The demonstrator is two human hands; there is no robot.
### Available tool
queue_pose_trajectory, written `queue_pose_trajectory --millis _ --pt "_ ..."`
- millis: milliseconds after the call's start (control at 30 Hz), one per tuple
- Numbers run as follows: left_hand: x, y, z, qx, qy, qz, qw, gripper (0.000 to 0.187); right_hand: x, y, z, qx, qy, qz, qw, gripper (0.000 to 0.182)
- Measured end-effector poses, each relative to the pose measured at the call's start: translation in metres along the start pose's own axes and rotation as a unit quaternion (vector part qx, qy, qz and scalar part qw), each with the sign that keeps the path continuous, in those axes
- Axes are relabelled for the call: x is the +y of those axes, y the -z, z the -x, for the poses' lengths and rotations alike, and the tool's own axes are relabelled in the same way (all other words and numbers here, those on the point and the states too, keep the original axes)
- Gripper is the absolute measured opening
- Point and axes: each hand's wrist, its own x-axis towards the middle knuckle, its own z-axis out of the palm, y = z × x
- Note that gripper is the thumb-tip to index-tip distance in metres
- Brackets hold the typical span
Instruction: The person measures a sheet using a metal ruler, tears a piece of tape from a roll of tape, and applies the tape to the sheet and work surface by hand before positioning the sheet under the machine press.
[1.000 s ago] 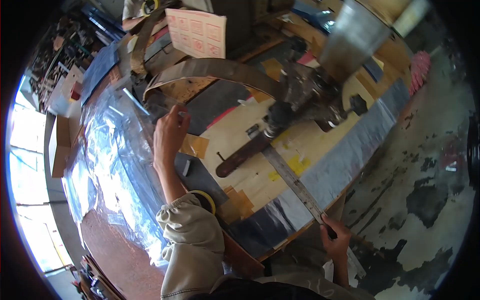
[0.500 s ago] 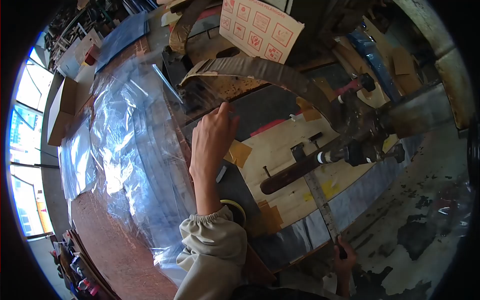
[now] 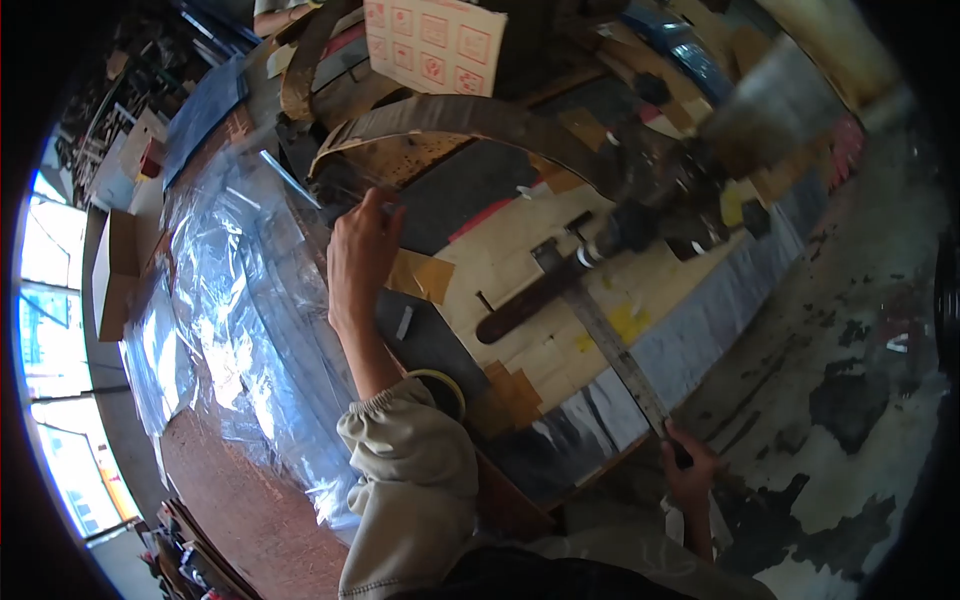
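Note:
My left hand (image 3: 362,262) has its fingers curled together beside the clear plastic sheeting (image 3: 240,330), near the end of a curved brown band (image 3: 450,118); what its fingertips hold, if anything, is too small to tell. My right hand (image 3: 690,468), lower right, is closed round the near end of a long metal strip (image 3: 612,348). That strip lies across a pale board (image 3: 535,245) and passes by a dark wooden arm (image 3: 530,305). Brown tape patches (image 3: 510,398) stick to the board's edge.
Blurred machine parts with black knobs (image 3: 632,225) stand over the board. A printed card (image 3: 436,45) is upright at the top. A cardboard box (image 3: 117,270) sits at the left, and a roll of tape (image 3: 440,388) beside my left forearm. Another person's arm (image 3: 285,15) shows top left.
The view has shifted, so the board, card and both my hands appear further left. Another person's arm has come into view at the top. Both my hands keep much the same pose.

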Motion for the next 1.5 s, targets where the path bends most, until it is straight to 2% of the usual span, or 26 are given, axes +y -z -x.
queue_pose_trajectory --millis 33,267,633,733,833,967,1233,1333,1500 --pt "-0.001 -0.001 -0.001 0.008 -0.022 -0.007 1.000 0.018 -0.002 0.002 0.000 -0.013 -0.025 -0.011 1.000 0.026" --pt "0.026 0.017 -0.005 0.007 -0.080 0.009 0.997 0.020 -0.005 -0.001 -0.005 0.027 0.032 -0.041 0.998 0.029" --pt "0.030 0.039 0.000 0.034 -0.070 -0.041 0.996 0.019 0.011 -0.004 -0.012 0.070 0.113 -0.038 0.990 0.033" --pt "0.034 0.039 0.001 0.032 -0.075 -0.040 0.996 0.019 0.013 -0.006 -0.011 0.059 0.087 -0.061 0.993 0.035" --pt "0.039 0.038 0.001 0.032 -0.073 -0.052 0.995 0.019 0.008 -0.001 -0.013 0.060 0.109 -0.017 0.992 0.036" --pt "0.034 0.038 -0.001 0.007 -0.061 -0.082 0.995 0.020 0.014 -0.005 -0.011 0.057 0.090 -0.051 0.993 0.037" --pt "0.046 0.039 0.003 0.029 -0.076 -0.072 0.994 0.018 0.013 -0.001 -0.012 0.028 0.081 -0.057 0.995 0.034" --pt "0.045 0.041 0.005 0.032 -0.076 -0.075 0.994 0.017 0.012 -0.002 -0.014 0.046 0.109 -0.055 0.991 0.034" --pt "0.040 0.045 0.006 0.034 -0.067 -0.077 0.994 0.016 0.009 -0.001 -0.014 0.041 0.099 -0.047 0.993 0.033"
